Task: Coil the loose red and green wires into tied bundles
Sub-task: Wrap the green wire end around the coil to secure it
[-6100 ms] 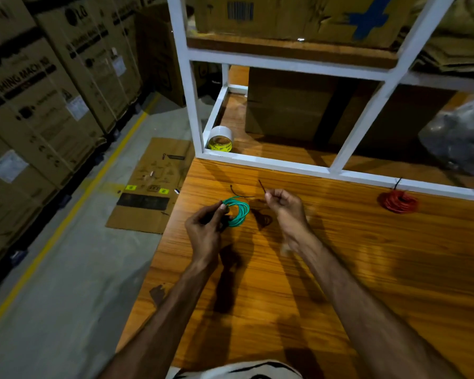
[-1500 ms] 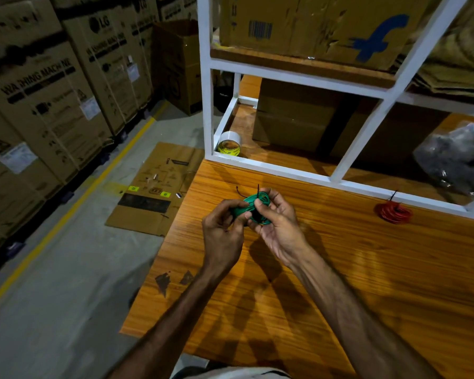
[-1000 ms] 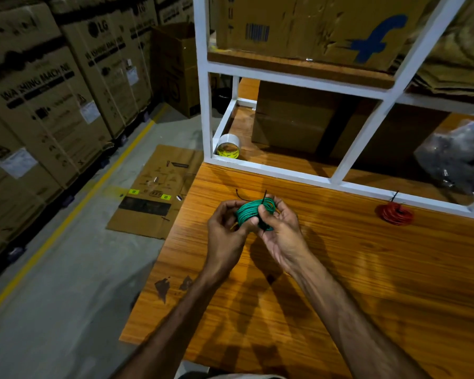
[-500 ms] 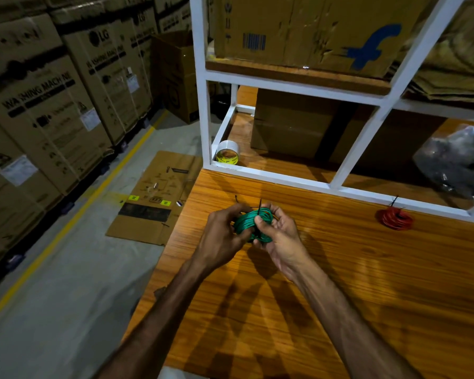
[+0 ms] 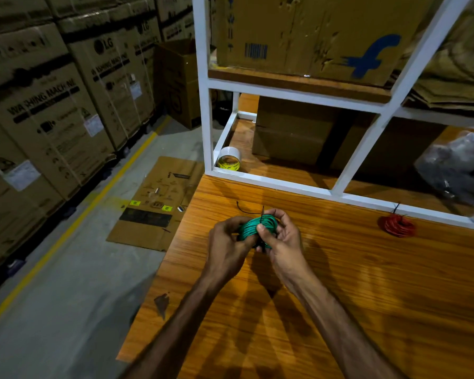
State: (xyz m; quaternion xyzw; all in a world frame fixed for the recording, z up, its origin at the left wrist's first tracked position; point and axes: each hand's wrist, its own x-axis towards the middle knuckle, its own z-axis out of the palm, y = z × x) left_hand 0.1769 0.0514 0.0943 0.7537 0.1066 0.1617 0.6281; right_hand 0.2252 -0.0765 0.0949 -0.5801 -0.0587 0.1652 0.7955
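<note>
A green wire coil (image 5: 253, 227) is held above the wooden table (image 5: 367, 283) between both hands. My left hand (image 5: 227, 247) grips its left side. My right hand (image 5: 282, 242) curls round its right side, thumb pressing a thin black tie (image 5: 262, 214) that crosses the coil and sticks up above it. A second black tie end (image 5: 242, 209) lies on the table just behind. The red wire coil (image 5: 398, 226), bound with a black tie, lies on the table at the right by the rack.
A white metal rack (image 5: 285, 184) stands along the table's far edge, holding cardboard boxes, a tape roll (image 5: 229, 160) and a grey plastic bag (image 5: 460, 168). The table's left edge drops to the floor, where flattened cardboard (image 5: 153, 206) lies. Stacked cartons line the left.
Six seconds ago my hands were apart, the right pulling a black tie away from the coil. Now both hands close round the coil, with the tie across it. Little has shifted in the last second.
</note>
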